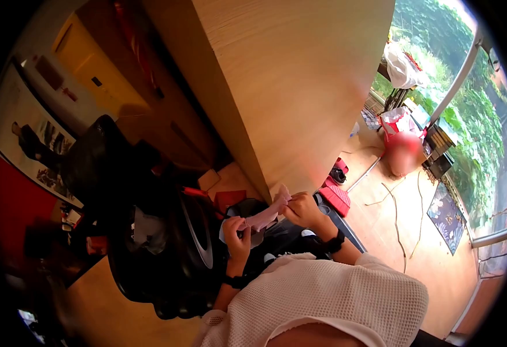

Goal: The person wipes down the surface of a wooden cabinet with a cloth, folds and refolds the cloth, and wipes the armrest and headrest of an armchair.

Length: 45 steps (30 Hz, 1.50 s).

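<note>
A pale pink sock (pixel 265 217), thin and limp, is stretched between my two hands in front of my lap. My left hand (pixel 236 238) pinches its lower left end with closed fingers. At the upper right, my right hand (pixel 303 210) grips the other end, and a flap of the fabric sticks up beyond the fingers. Dark bands circle both wrists. Just left of my left hand stands a black leather chair (pixel 169 269), with a crumpled grey cloth (pixel 149 230) lying on it.
A tall wooden panel (pixel 299 87) rises directly ahead. To its right are a red broom head (pixel 335 198), a dark shoe (pixel 339 172), a red and white bag (pixel 401 130) and a patterned mat (pixel 447 218). A framed picture (pixel 33 136) is at left.
</note>
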Available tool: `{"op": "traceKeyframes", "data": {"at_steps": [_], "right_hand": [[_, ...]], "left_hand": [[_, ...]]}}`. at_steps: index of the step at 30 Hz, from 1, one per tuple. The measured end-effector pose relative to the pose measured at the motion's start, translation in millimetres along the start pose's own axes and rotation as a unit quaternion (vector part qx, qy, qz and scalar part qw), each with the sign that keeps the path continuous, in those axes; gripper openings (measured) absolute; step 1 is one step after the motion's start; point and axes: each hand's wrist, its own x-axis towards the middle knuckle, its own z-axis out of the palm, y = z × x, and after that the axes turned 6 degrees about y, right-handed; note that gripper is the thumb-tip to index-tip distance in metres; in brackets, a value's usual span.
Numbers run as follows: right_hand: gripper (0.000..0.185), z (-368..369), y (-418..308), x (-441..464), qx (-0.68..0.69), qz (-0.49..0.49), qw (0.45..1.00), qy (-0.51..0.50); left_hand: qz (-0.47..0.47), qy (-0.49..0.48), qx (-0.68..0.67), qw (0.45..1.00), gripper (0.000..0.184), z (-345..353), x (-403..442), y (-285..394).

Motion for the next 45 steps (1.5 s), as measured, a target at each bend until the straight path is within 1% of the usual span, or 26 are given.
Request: {"op": "traceKeyframes", "data": {"at_steps": [1, 2, 3, 5, 6, 7, 9, 11, 13, 16, 17, 19, 20, 23, 24, 28, 31, 32, 34, 35, 37, 38, 40, 43, 44, 45], "right_hand": [[0.032, -10.3, 5.4, 2.5, 0.009, -0.008, 1.0, 0.002], [0.03, -21.9, 13.7, 4.9, 0.008, -0.024, 1.0, -0.003], [0.03, -37.1, 19.1, 8.3, 0.017, -0.022, 1.0, 0.004], [0.029, -68.9, 28.4, 17.2, 0.039, -0.018, 0.999, 0.015], [0.031, -83.8, 41.4, 18.1, 0.071, -0.007, 0.997, 0.025], [0.033, -97.9, 52.2, 18.6, 0.085, 0.002, 0.996, 0.031], [0.037, -124.9, 69.5, 26.9, 0.111, 0.017, 0.992, 0.05], [0.044, -149.7, 75.7, 36.6, 0.136, 0.107, 0.985, 0.02], [0.035, -157.2, 90.7, 44.5, 0.195, 0.097, 0.976, 0.02], [0.024, -155.9, 79.3, 55.3, 0.197, 0.011, 0.979, 0.048], [0.023, -152.2, 81.4, 50.6, 0.163, -0.014, 0.986, 0.018], [0.035, -126.3, 70.9, 41.9, 0.065, -0.087, 0.987, 0.118], [0.047, -113.7, 69.7, 30.8, 0.066, -0.066, 0.992, 0.085], [0.054, -77.9, 61.7, 12.4, 0.051, -0.101, 0.988, 0.106], [0.06, -70.7, 62.1, 3.9, 0.073, -0.085, 0.99, 0.083], [0.059, -60.2, 70.1, -10.1, 0.024, -0.056, 0.997, 0.044], [0.055, -66.3, 70.1, 11.5, -0.035, -0.139, 0.986, 0.087], [0.051, -68.0, 64.7, 25.5, -0.042, -0.171, 0.974, 0.144], [0.049, -60.8, 78.5, 43.8, -0.095, -0.209, 0.959, 0.164], [0.05, -60.9, 79.7, 58.8, -0.111, -0.228, 0.95, 0.181], [0.053, -56.3, 85.5, 83.9, -0.148, -0.231, 0.951, 0.143], [0.056, -46.9, 91.1, 89.4, -0.193, -0.228, 0.94, 0.162], [0.053, -45.9, 91.1, 90.3, -0.185, -0.239, 0.939, 0.166], [0.05, -41.8, 83.5, 92.5, -0.153, -0.223, 0.943, 0.194], [0.049, -42.8, 81.4, 92.3, -0.141, -0.217, 0.944, 0.203], [0.049, -47.2, 78.5, 93.5, -0.137, -0.222, 0.944, 0.204]], "left_hand": [[-0.029, 0.023, -0.024, 0.999, 0.037, 7.1, 0.8, 8.1], [-0.002, 0.027, -0.02, 0.999, 0.04, 16.2, 5.5, 14.4], [0.024, 0.046, -0.026, 0.998, 0.036, 28.4, 15.8, 25.2], [0.037, 0.092, -0.081, 0.992, 0.037, 58.7, 39.3, 44.3], [0.047, 0.091, -0.111, 0.988, 0.04, 71.3, 56.6, 58.2], [0.067, 0.09, -0.082, 0.99, 0.043, 83.3, 68.7, 65.8], [0.109, 0.091, -0.097, 0.985, 0.038, 106.4, 94.6, 84.8], [0.085, 0.087, -0.09, 0.988, 0.033, 127.1, 108.8, 97.9], [0.062, 0.087, -0.068, 0.992, 0.028, 138.8, 119.2, 108.8], [0.025, 0.099, -0.035, 0.994, 0.024, 144.8, 127.2, 124.9], [0.036, 0.101, -0.016, 0.994, 0.024, 145.6, 126.6, 125.4], [0.059, 0.098, 0.018, 0.993, 0.024, 142.9, 125.0, 126.4], [0.073, 0.101, 0.046, 0.991, 0.028, 140.0, 125.8, 129.7], [0.054, 0.108, 0.039, 0.992, 0.031, 137.3, 129.3, 145.1], [0.084, 0.085, 0.073, 0.99, 0.026, 131.3, 135.3, 158.1], [0.158, 0.03, 0.043, 0.986, 0.03, 123.8, 135.0, 171.2], [0.169, 0.075, 0.027, 0.982, 0.03, 115.3, 137.5, 170.3], [0.13, 0.088, 0.017, 0.988, 0.031, 112.6, 136.2, 169.1], [0.049, 0.109, -0.006, 0.993, 0.033, 108.3, 133.7, 165.7], [0.027, 0.125, 0.016, 0.992, 0.034, 107.1, 136.5, 163.9], [-0.013, 0.154, 0.06, 0.986, 0.039, 106.3, 142.5, 162.2], [0.014, 0.17, 0.101, 0.98, 0.04, 108.8, 139.0, 159.9], [0.071, 0.206, 0.185, 0.958, 0.042, 117.6, 129.7, 145.5], [0.137, 0.075, 0.185, 0.97, 0.048, 131.7, 113.7, 119.9], [0.119, 0.043, 0.206, 0.97, 0.056, 135.7, 112.9, 112.9], [0.119, 0.041, 0.214, 0.969, 0.057, 136.9, 115.5, 106.3]]}}
